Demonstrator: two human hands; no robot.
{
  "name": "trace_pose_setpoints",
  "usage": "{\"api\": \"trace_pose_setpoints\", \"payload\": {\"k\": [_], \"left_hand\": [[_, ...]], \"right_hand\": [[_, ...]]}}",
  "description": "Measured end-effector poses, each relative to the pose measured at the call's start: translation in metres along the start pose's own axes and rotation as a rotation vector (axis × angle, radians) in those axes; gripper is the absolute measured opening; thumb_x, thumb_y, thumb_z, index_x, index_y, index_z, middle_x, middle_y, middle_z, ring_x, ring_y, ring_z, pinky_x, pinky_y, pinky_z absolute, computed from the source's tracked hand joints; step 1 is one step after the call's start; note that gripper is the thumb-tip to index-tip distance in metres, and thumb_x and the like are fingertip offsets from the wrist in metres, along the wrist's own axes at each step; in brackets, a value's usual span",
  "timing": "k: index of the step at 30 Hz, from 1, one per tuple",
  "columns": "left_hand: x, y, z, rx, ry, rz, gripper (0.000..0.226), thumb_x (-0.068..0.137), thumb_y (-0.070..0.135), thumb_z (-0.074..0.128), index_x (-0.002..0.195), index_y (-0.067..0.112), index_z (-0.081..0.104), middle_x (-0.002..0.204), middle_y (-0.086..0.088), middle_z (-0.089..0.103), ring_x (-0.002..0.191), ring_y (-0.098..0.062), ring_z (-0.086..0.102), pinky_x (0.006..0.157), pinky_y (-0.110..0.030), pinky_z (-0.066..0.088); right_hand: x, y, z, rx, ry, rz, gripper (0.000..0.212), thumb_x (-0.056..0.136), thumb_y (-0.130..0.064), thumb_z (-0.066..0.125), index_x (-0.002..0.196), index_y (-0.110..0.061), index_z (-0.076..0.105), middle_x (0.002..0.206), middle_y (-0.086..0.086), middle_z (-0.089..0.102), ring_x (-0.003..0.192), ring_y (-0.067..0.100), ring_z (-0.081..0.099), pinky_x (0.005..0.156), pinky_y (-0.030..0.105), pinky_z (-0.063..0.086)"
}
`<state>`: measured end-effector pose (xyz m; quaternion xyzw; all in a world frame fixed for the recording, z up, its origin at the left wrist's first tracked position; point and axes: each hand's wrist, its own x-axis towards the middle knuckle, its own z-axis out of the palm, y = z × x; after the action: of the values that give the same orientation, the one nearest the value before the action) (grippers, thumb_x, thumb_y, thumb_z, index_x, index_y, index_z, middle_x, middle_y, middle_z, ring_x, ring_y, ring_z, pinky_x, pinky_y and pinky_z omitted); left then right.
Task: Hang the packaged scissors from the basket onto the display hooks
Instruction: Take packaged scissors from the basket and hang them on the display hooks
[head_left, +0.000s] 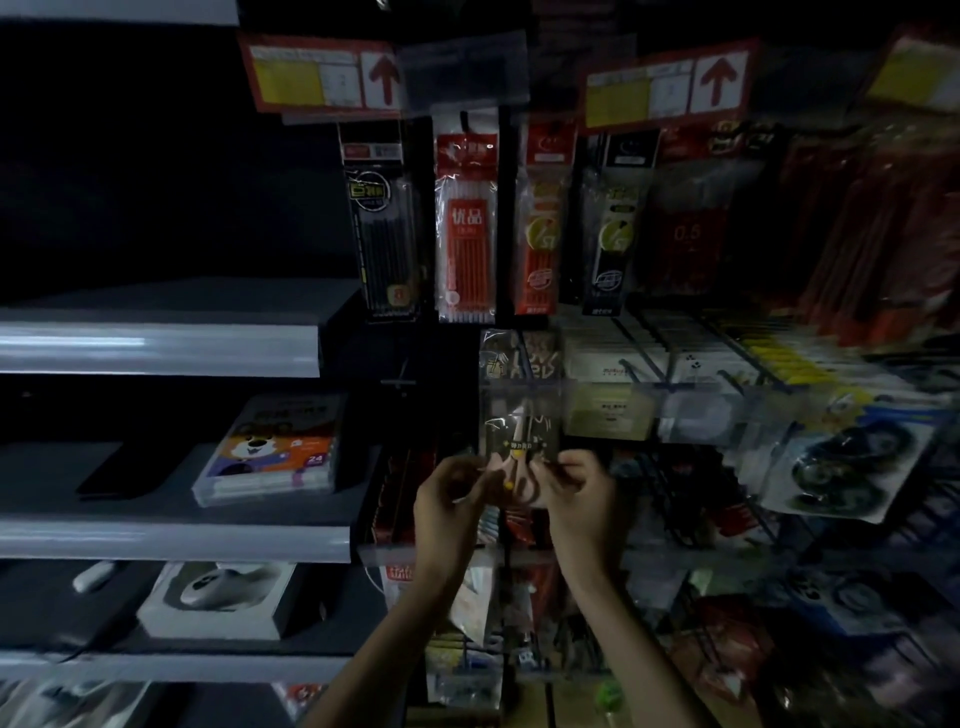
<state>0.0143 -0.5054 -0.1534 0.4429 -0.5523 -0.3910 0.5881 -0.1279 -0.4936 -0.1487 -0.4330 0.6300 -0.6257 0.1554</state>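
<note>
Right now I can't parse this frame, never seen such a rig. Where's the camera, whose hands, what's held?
No machine here: a person works with two bare hands, and one wide-angle camera on their head looks forward and down. The left hand and right hand pinch the lower part of a packaged scissors, held up before a dim shop display. Above it hang pen packs under price tags. Grey shelves on the left carry a cartoon-printed box. Wire hooks stick out to the right; whether the pack is on one is too blurred to tell.
</note>
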Motion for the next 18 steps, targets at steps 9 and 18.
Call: {"api": "trace_pose_setpoints", "payload": {"k": [9, 18], "left_hand": [[0.033, 0.000, 0.010, -0.024, 0.030, -0.042, 0.009, 0.095, 0.018, 0.077, 0.104, 0.017, 0.073, 0.094, -0.003, 0.079, 0.087, -0.022, 0.079, 0.078, -0.044, 0.065], [0.032, -0.021, 0.009, 0.067, 0.020, -0.097, 0.025, 0.098, 0.020, 0.074, 0.122, 0.020, 0.072, 0.112, 0.007, 0.076, 0.106, -0.007, 0.072, 0.094, -0.037, 0.061]], "right_hand": [[0.028, -0.016, 0.018, -0.012, 0.007, 0.035, 0.019, 0.087, -0.032, 0.082, 0.090, -0.028, 0.063, 0.074, -0.016, 0.067, 0.071, 0.001, 0.067, 0.061, 0.023, 0.052], [0.028, 0.003, 0.027, -0.033, -0.068, 0.090, 0.023, 0.086, -0.026, 0.082, 0.095, -0.031, 0.062, 0.085, -0.013, 0.068, 0.083, 0.013, 0.071, 0.073, 0.036, 0.060]]}}
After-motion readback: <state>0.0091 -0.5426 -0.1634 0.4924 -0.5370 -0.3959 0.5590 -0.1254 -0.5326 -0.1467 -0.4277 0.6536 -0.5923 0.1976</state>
